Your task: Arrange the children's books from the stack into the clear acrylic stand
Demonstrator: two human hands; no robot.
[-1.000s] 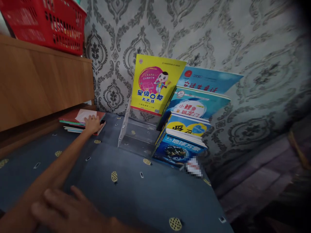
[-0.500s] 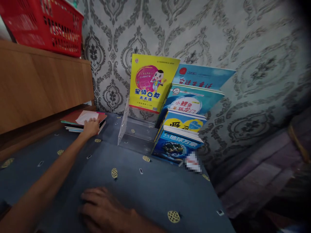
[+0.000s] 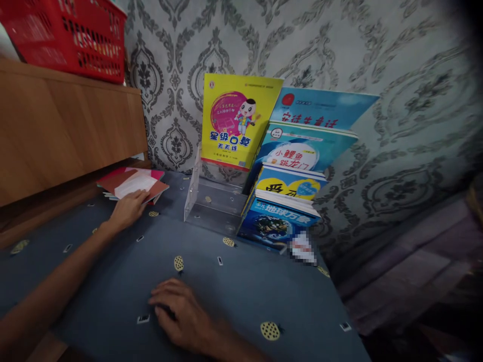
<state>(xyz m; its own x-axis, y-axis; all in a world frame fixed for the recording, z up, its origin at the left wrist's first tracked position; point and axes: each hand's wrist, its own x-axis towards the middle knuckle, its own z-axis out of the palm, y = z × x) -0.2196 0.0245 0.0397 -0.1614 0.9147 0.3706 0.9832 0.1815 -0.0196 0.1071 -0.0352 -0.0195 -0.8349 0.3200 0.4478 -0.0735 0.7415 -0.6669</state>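
Observation:
My left hand [image 3: 130, 207] is at the near edge of a low stack of books at the back left. Its fingers close over the edge of the top reddish-brown book [image 3: 155, 188], which has a pale patch on its cover; the thumb is hidden. Nearer to me, my right hand [image 3: 184, 314] rests on the tablecloth with loosely bent fingers, a gap between thumb and forefinger, and nothing in it. A clear plastic book rack [image 3: 192, 188] stands at the wall. It holds a yellow workbook [image 3: 230, 146] at the left and several blue books [image 3: 269, 223] in tiers at the right.
A wooden cabinet [image 3: 71, 130] overhangs the table at the left, with a red basket [image 3: 68, 40] on top. Blue-grey cloth with pineapple prints [image 3: 222, 286] covers the table. Patterned wallpaper [image 3: 162, 85] rises behind. Purplish fabric [image 3: 407, 266] hangs at the right.
My left hand has shifted slightly toward me at the stack, and the top books lie at a different angle. My right hand has moved a little to the right over the cloth.

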